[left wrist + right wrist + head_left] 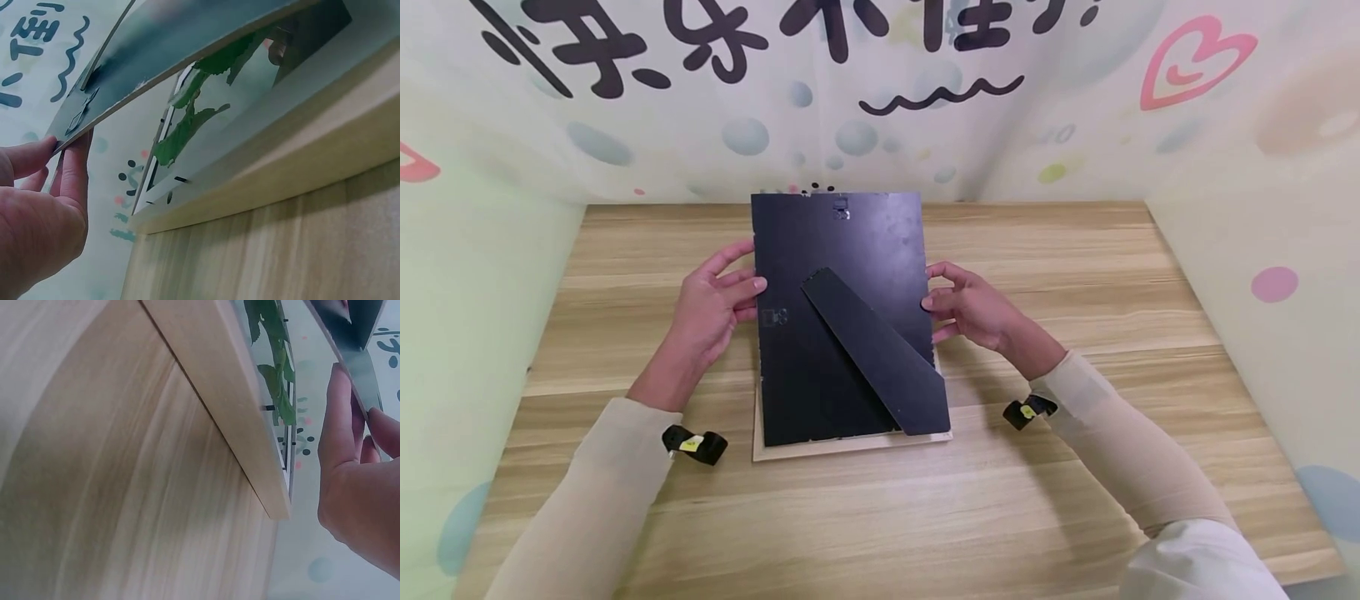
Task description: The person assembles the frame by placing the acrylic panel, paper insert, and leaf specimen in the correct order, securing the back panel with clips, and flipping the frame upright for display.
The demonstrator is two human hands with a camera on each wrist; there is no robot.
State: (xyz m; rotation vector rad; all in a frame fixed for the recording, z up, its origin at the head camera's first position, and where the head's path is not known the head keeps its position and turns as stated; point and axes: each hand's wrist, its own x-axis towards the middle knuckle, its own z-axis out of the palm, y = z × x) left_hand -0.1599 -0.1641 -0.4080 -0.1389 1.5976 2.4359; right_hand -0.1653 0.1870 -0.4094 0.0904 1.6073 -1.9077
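Observation:
Both hands hold a black picture-frame backing board (857, 237) by its opposite long edges. My left hand (707, 304) pinches the left edge between thumb and fingers; my right hand (973, 308) grips the right edge the same way. A stand leg (880, 358) slants across the board's back. Underneath, a light wooden picture frame (850, 449) lies on the table, mostly hidden in the head view. Both wrist views show a gap between the tilted board and the frame. Green leaves (184, 134) show inside the frame, against a pale or reflective surface.
The wood-grain table (865, 525) stretches out around the frame. Behind it stands a printed backdrop (880, 167) with black lettering and coloured dots, and pale panels (1247, 217) flank both sides. Each wrist wears a black camera band (696, 444).

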